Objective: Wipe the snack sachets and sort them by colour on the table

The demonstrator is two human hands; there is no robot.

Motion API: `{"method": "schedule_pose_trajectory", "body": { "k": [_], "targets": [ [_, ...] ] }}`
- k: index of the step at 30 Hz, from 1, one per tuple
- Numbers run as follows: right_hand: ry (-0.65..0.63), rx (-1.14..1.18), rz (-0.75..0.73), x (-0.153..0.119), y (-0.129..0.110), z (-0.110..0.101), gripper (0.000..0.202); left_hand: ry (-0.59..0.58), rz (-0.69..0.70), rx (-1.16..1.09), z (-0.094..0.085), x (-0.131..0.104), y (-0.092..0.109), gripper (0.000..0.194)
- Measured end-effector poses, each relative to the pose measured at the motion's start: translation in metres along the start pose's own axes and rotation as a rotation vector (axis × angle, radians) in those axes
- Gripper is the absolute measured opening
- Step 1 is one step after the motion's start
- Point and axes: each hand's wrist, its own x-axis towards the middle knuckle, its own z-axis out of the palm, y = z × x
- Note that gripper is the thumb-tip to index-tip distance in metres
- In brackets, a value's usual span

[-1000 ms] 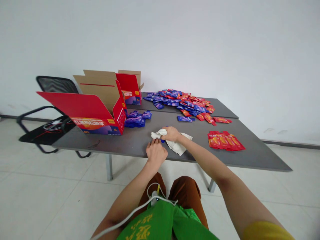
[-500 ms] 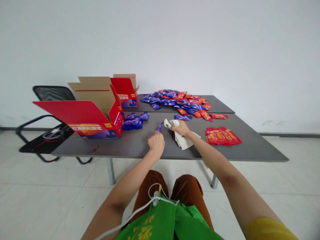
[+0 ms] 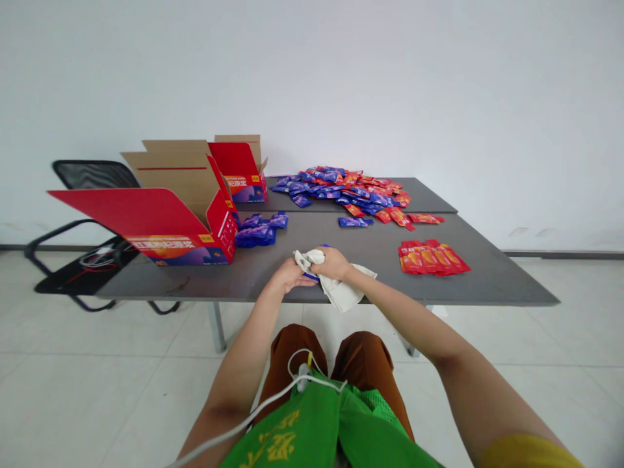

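Note:
My right hand [image 3: 334, 264] is closed on a cream cloth [image 3: 345, 296], part of which hangs over the table's front edge. Below and beside it, my left hand [image 3: 288, 275] holds a blue sachet [image 3: 311, 277], mostly covered by the cloth and fingers. The cloth presses against the sachet between both hands. A small stack of blue sachets [image 3: 257, 234] lies to the left, beside the open box. Several red sachets [image 3: 431, 258] lie overlapped in a row on the right. One blue sachet [image 3: 354, 222] rests alone beyond my hands.
An open red and blue carton [image 3: 190, 250] stands at the table's left, with another carton [image 3: 244, 188] behind. A big mixed pile of red and blue sachets [image 3: 341, 188] covers the back of the grey table [image 3: 507, 289]. A black chair [image 3: 73, 276] stands left.
Both hands have come together nearer the table's front edge. The blue sachet, earlier sticking out from my left hand, is now largely under the cloth.

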Motion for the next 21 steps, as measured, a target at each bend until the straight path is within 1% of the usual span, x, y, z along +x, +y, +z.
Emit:
{"method": "schedule_pose_trajectory", "body": {
  "k": [1,3,6,8,10,12,15,17,18,19,21],
  "targets": [
    [0.009,-0.095,0.031,0.002,0.0,-0.003,0.023,-0.008,-0.002,0.006,0.0,-0.001,0.0,0.021],
    [0.038,-0.271,0.141,0.009,0.001,-0.009,0.029,-0.005,-0.016,0.017,0.0,-0.003,-0.001,0.015],
    [0.059,-0.5,0.34,0.023,0.006,-0.02,0.037,0.005,-0.017,-0.001,0.002,-0.008,-0.001,0.016],
    [0.059,-0.585,0.427,0.033,0.011,-0.028,0.04,-0.004,-0.001,-0.035,0.002,-0.011,-0.001,0.015],
    [0.069,-0.593,0.457,0.04,0.016,-0.035,0.042,-0.01,0.005,-0.065,0.001,-0.013,-0.001,0.011],
    [0.098,-0.519,0.398,0.041,0.019,-0.042,0.041,-0.011,0.001,-0.081,0.0,-0.013,-0.001,0.009],
    [0.113,-0.267,0.164,0.031,0.018,-0.043,0.033,-0.001,-0.03,-0.088,-0.002,-0.01,-0.001,0.011],
    [0.049,-0.079,0.03,0.02,0.014,-0.037,0.03,-0.005,-0.05,-0.09,-0.003,-0.007,0.0,0.014],
    [0.0,-0.016,-0.009,0.014,0.011,-0.033,0.029,-0.01,-0.054,-0.088,-0.002,-0.005,0.001,0.016],
    [-0.049,0.013,-0.033,0.009,0.009,-0.029,0.028,-0.019,-0.053,-0.084,-0.002,-0.003,0.001,0.018],
    [-0.127,-0.017,-0.054,0.003,0.006,-0.022,0.026,-0.039,-0.045,-0.076,-0.002,-0.001,0.002,0.021]
  ]
}}
